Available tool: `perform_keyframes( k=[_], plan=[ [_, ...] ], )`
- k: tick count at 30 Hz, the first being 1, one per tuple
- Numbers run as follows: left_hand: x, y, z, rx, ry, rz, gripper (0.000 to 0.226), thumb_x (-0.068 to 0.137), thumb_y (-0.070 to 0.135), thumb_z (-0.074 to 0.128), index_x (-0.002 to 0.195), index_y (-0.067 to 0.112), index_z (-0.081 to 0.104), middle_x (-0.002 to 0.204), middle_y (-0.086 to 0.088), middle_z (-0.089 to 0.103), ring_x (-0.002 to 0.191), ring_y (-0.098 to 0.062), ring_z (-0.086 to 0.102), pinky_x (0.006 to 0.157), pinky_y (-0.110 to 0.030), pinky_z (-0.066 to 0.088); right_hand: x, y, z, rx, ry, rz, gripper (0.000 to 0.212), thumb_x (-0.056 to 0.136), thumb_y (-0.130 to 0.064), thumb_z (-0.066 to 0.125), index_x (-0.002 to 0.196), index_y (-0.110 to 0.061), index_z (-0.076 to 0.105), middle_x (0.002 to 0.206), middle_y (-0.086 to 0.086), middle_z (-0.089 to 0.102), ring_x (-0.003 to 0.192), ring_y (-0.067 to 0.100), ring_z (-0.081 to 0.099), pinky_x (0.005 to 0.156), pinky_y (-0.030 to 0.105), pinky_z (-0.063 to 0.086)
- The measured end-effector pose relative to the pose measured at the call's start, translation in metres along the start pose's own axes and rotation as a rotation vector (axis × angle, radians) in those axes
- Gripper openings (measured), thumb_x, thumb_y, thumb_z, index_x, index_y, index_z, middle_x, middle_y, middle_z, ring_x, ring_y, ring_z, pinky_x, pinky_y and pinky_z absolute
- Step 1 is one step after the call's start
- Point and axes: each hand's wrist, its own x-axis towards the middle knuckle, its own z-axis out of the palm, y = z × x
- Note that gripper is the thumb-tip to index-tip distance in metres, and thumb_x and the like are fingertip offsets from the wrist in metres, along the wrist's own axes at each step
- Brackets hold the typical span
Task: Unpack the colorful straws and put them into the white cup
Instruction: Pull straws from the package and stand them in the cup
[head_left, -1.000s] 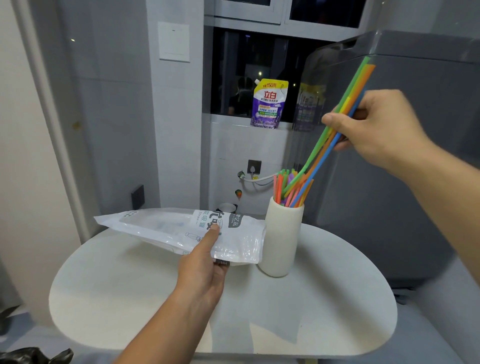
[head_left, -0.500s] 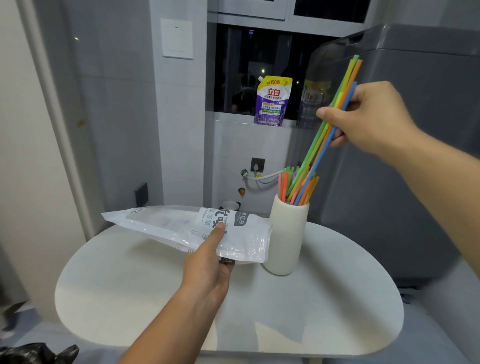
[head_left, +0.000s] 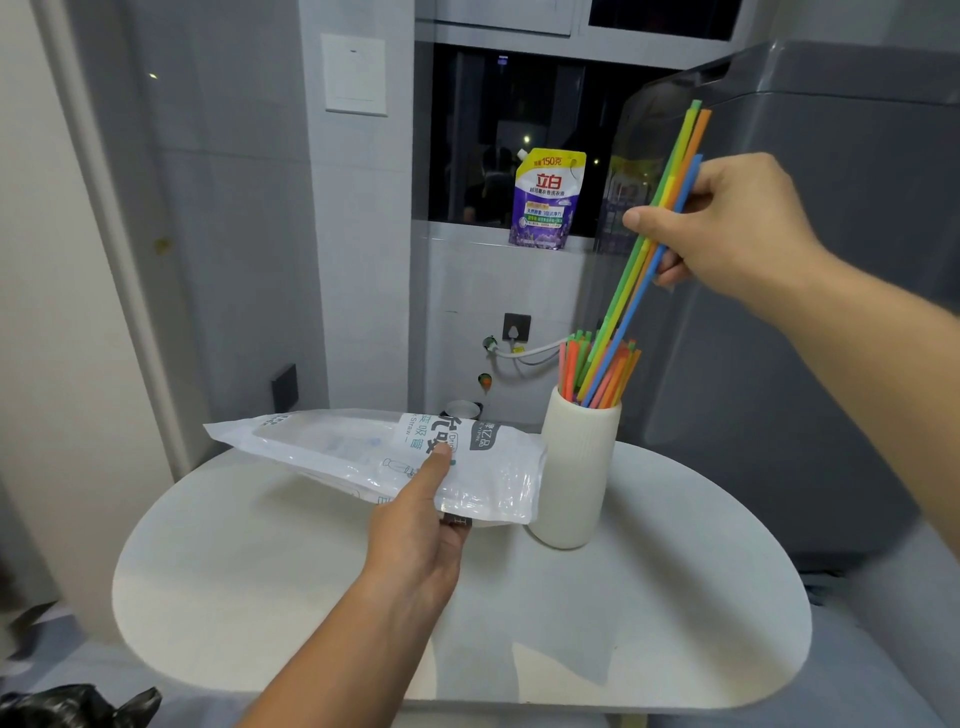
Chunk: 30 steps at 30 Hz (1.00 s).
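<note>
A tall white ribbed cup (head_left: 575, 473) stands on the round white table (head_left: 649, 597) with several colourful straws (head_left: 602, 371) sticking out of it. My right hand (head_left: 727, 223) pinches a small bunch of long green, yellow, orange and blue straws (head_left: 631, 291); they slant down to the left and their lower ends are inside the cup's mouth. My left hand (head_left: 415, 525) holds the clear plastic straw bag (head_left: 374, 454) just above the table, thumb on top. The bag's right end touches the cup's side.
A large grey appliance (head_left: 831, 312) stands close behind and to the right of the table. A purple and yellow detergent pouch (head_left: 543, 200) sits on the window ledge. A black plastic bag (head_left: 72, 706) lies at the lower left floor.
My right hand has lowered the bunch and tipped it more upright, so the straws have slid deeper into the cup. The left hand still holds the bag in the same place.
</note>
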Motion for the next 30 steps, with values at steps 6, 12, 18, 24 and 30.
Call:
perform_keyframes(
  k=[6, 12, 18, 24, 30],
  plan=[
    [0.0, -0.001, -0.001, -0.002, 0.0, -0.004, 0.041, 0.09, 0.006, 0.073, 0.131, 0.013, 0.067, 0.117, -0.005, 0.078, 0.093, -0.017, 0.078, 0.064, -0.031, 0.064, 0.0, -0.004, -0.001, -0.021, 0.003, -0.009, 0.029, 0.086, -0.037, 0.073, 0.106, -0.015, 0.072, 0.078, -0.007, 0.069, 0.059, 0.004, 0.069, 0.068, 0.034, 0.064],
    [0.0, 0.0, -0.001, -0.003, -0.001, 0.001, 0.041, 0.091, 0.005, 0.073, 0.131, 0.012, 0.067, 0.118, -0.005, 0.078, 0.092, -0.016, 0.078, 0.063, -0.03, 0.064, -0.003, 0.001, 0.008, -0.02, -0.021, 0.002, 0.036, 0.085, -0.037, 0.074, 0.111, -0.012, 0.071, 0.08, -0.005, 0.068, 0.058, 0.002, 0.068, 0.07, 0.036, 0.064],
    [-0.001, 0.001, -0.001, 0.01, -0.002, -0.004, 0.037, 0.091, 0.006, 0.073, 0.128, 0.012, 0.068, 0.114, -0.005, 0.079, 0.092, -0.017, 0.079, 0.065, -0.031, 0.064, 0.0, 0.002, 0.003, -0.006, -0.022, 0.026, 0.027, 0.087, -0.034, 0.074, 0.105, -0.013, 0.071, 0.075, -0.006, 0.067, 0.054, 0.004, 0.068, 0.071, 0.037, 0.064],
    [0.0, -0.001, -0.002, 0.012, -0.004, -0.006, 0.038, 0.09, 0.005, 0.073, 0.128, 0.012, 0.068, 0.115, -0.005, 0.079, 0.092, -0.017, 0.079, 0.066, -0.032, 0.065, -0.002, 0.004, 0.002, -0.019, -0.032, 0.012, 0.019, 0.09, -0.033, 0.071, 0.099, -0.017, 0.069, 0.071, -0.007, 0.066, 0.057, 0.007, 0.068, 0.067, 0.035, 0.063],
    [-0.001, -0.001, -0.002, 0.007, -0.002, -0.008, 0.037, 0.091, 0.005, 0.073, 0.127, 0.012, 0.068, 0.115, -0.005, 0.079, 0.09, -0.016, 0.079, 0.063, -0.03, 0.064, 0.001, 0.007, 0.0, -0.015, -0.05, 0.031, 0.018, 0.092, -0.035, 0.068, 0.098, -0.018, 0.069, 0.072, -0.006, 0.067, 0.053, 0.004, 0.069, 0.066, 0.033, 0.063]
  ],
)
